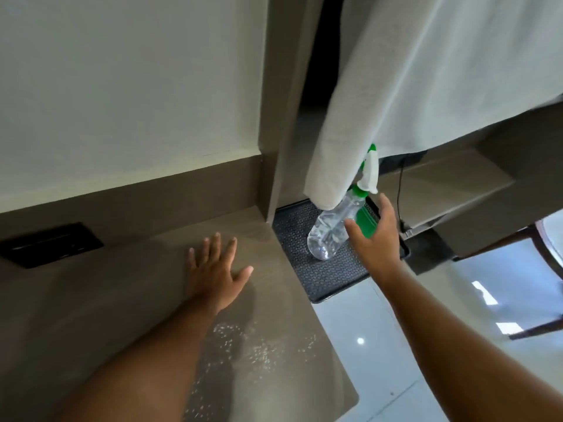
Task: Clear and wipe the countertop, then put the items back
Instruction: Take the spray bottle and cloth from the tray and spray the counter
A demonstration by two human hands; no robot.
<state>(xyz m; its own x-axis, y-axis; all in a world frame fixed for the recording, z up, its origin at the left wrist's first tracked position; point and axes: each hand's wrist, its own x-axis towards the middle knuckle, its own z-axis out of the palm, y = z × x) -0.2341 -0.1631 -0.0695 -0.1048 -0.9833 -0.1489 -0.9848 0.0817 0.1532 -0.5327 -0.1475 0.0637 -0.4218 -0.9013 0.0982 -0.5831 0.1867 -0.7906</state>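
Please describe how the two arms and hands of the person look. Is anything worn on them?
Both forearms are bare as far as the picture shows: no sleeves or gloves. The left hand and the right hand show no ring, watch or bracelet. Fingernails look short and unpainted. No markings are visible.

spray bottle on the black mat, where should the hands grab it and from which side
Probably the clear body of the spray bottle, around its middle, coming from the right, where the open right hand already hovers. The bottle stands on the black mat, its green-and-white trigger head partly tucked behind the hanging curtain, so the top is crowded. The left hand rests flat on the countertop.
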